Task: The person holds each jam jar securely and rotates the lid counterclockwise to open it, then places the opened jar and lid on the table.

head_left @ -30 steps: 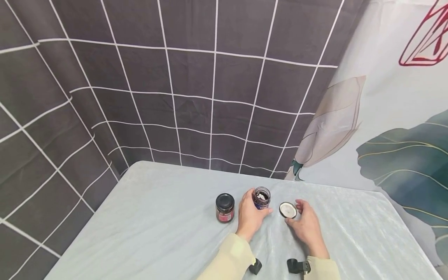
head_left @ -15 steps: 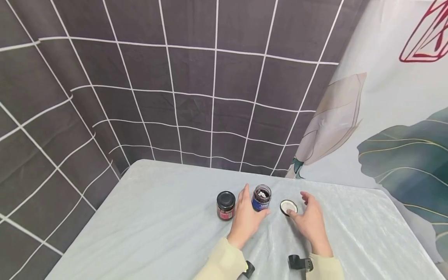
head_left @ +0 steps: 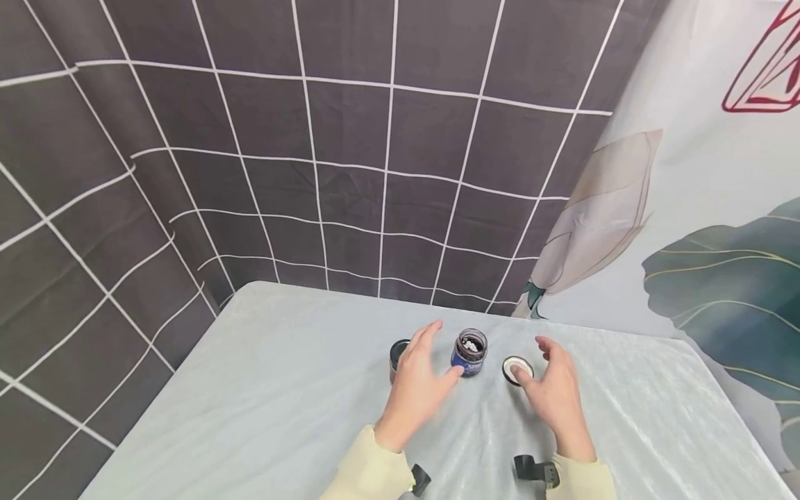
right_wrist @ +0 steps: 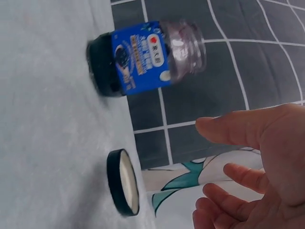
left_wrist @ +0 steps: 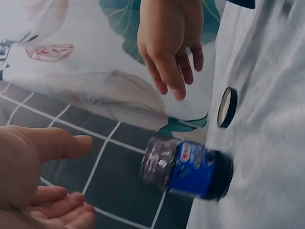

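The capped jar, at 9 o'clock of the blue jar, is partly hidden by the left hand. Left hand: empty, thumb and fingers wide apart, at the blue jar's 8 o'clock. Blue jar: upright, uncapped; probably fairly heavy, rigid, slick and breakable; grasp around the label, keep level. Lid: at the blue jar's 4 o'clock; likely light and stiff; pinch the rim. Right hand: empty, thumb and fingers apart, at the lid's 4 o'clock. Materials: creased, soft-looking cloth; clear cylindrical jar neck; shallow, dark-rimmed, pale-lined lid disc.
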A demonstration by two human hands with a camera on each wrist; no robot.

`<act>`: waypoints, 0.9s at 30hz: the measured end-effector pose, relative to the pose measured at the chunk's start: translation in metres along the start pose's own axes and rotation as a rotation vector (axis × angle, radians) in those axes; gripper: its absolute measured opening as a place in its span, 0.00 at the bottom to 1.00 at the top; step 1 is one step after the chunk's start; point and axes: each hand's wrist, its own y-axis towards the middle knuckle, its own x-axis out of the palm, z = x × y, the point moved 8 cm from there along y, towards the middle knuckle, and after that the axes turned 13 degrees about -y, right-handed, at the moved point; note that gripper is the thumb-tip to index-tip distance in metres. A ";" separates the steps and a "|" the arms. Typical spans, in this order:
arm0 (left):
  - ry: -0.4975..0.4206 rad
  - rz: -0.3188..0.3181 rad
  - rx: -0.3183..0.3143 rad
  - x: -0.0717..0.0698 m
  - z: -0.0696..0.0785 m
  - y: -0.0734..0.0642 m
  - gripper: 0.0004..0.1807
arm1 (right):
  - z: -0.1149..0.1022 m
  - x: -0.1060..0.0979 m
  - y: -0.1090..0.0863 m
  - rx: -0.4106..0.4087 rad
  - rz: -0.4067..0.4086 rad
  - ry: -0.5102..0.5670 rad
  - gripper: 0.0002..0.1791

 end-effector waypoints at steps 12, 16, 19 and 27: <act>-0.084 0.134 0.072 -0.045 -0.015 0.001 0.40 | -0.029 -0.014 0.000 -0.056 0.050 -0.007 0.32; -0.077 0.134 0.054 -0.051 -0.019 -0.001 0.42 | -0.039 -0.018 -0.001 -0.071 0.057 -0.002 0.32; -0.069 0.138 0.034 -0.055 -0.024 -0.003 0.42 | -0.047 -0.019 -0.002 -0.088 0.056 0.011 0.31; -0.083 0.123 -0.047 -0.060 -0.038 -0.006 0.45 | -0.070 -0.018 -0.007 -0.166 0.086 0.012 0.30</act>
